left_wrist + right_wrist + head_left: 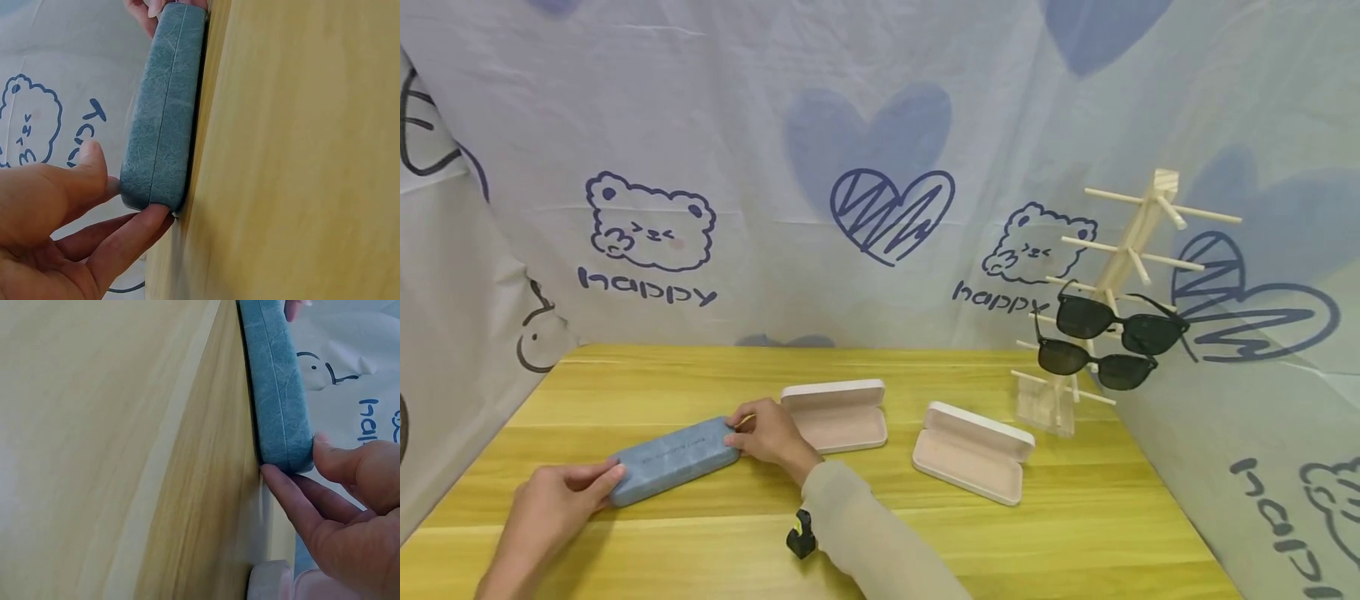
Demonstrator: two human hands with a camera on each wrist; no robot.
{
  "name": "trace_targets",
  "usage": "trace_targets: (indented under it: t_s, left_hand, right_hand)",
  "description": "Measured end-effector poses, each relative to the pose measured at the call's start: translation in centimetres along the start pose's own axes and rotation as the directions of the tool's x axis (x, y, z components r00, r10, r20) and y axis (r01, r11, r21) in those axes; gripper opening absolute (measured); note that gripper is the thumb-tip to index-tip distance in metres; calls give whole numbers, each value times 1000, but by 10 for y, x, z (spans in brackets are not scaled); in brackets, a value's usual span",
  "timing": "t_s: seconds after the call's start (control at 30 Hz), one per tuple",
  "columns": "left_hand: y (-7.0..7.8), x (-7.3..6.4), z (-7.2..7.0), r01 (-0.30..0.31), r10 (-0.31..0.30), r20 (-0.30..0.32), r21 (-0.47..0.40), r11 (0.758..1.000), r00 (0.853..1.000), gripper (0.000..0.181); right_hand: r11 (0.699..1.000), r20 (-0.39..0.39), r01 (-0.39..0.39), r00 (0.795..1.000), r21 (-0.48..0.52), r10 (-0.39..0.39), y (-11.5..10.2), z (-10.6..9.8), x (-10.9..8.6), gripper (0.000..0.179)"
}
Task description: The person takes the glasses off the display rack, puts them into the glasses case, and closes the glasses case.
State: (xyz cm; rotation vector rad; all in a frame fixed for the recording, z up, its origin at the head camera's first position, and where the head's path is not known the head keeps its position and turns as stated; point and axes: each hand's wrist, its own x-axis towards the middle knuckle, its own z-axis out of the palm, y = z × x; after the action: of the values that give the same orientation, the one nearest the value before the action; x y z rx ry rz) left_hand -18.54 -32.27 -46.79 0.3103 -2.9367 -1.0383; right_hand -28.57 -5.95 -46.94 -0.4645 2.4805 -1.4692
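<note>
One left hand [550,512] grips, fingers closed about it, the near left end of a closed blue glasses case [673,461]. A line of small lettering [676,451] runs lengthwise on its lid, too fine to read. The case is on, or barely above, the wood-grain surface [715,546]; its long axis slants from near left to far right. Behind it the printed curtain [760,242] reads "happy". The right hand [769,433] pinches the case's far right end in its fingers. Just beyond stands an open white glasses case [846,427]; farther right is a second open white case [972,460], slanted the opposite way. Another "happy" shows beside a pegged wooden stand [1116,273] bearing two pairs of black sunglasses [1152,334]; a third is printed at far right.
</note>
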Motion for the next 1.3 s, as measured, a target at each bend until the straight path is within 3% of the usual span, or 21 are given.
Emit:
trace_targets:
  t_s: [0.23,0.43,0.57,0.7,0.9,1.03,1.13,1.3]
  left_hand:
    - [-2,1,-2,-4,4,23,-3,1000,1000,65]
    - [-5,2,-5,34,-32,62,-37,999,998,74]
    - [-6,3,-6,48,-44,87,-40,998,995,79]
    - [2,5,-9,12,-11,78,-4,1000,997,77]
    - [35,6,-15,-83,83,-2,-4,997,997,70]
    - [65,3,-13,-175,173,-60,-34,984,983,60]
    - [89,1,-10,-227,221,-71,-81,971,973,54]
    - [131,-1,-5,-327,314,-107,-136,935,943,44]
  right_hand:
    - [1000,-1,-26,1000,-4,26,-3,1,0,14]
    - [998,16,-46,999,-31,46,-2,0,-1,17]
    - [991,56,-41,997,-127,49,-4,-5,-4,24]
    - [972,94,-4,995,-236,27,-9,-16,-7,32]
    - [983,142,58,989,-175,-33,-15,-39,-12,35]
    - [991,177,86,982,-102,-67,-21,-56,-19,35]
    - [994,195,109,976,-31,-101,-27,-71,-26,36]
    - [989,156,146,977,6,-145,-41,-98,-38,36]
